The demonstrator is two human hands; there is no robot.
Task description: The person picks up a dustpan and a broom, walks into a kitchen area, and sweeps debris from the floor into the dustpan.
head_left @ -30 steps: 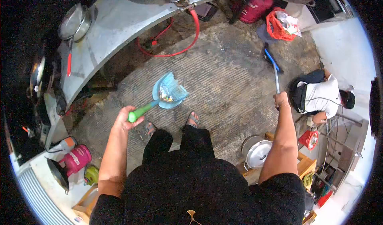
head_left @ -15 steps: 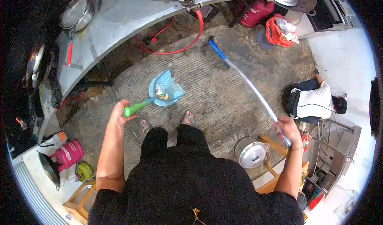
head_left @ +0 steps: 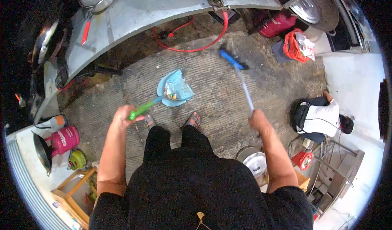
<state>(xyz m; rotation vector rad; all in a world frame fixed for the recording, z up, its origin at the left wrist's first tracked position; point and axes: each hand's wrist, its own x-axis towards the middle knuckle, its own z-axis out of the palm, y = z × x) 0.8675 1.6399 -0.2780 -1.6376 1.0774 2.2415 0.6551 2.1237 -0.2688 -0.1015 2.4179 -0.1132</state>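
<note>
A light blue dustpan (head_left: 176, 87) with small bits of litter in it sits low over the ribbed floor, just ahead of my feet. My left hand (head_left: 125, 115) is wrapped around its green handle. On the other side, my right hand (head_left: 259, 122) grips the pale shaft of a broom (head_left: 246, 88). The broom's blue head with dark bristles is at the floor beyond, to the right of the dustpan and apart from it. My right fingers are partly hidden and a little blurred.
A metal counter (head_left: 134, 15) curves along the far side, with a red hose (head_left: 196, 50) below. A trash bag (head_left: 296, 46) stands at the far right. A person (head_left: 318, 115) crouches by the right wall. A lidded pot (head_left: 254, 164) and pink gas cylinder (head_left: 65, 139) flank me.
My right hand has moved left and forward with the broom, and its head has swung right and nearer. The view has shifted slightly; the dustpan stays in my left hand.
</note>
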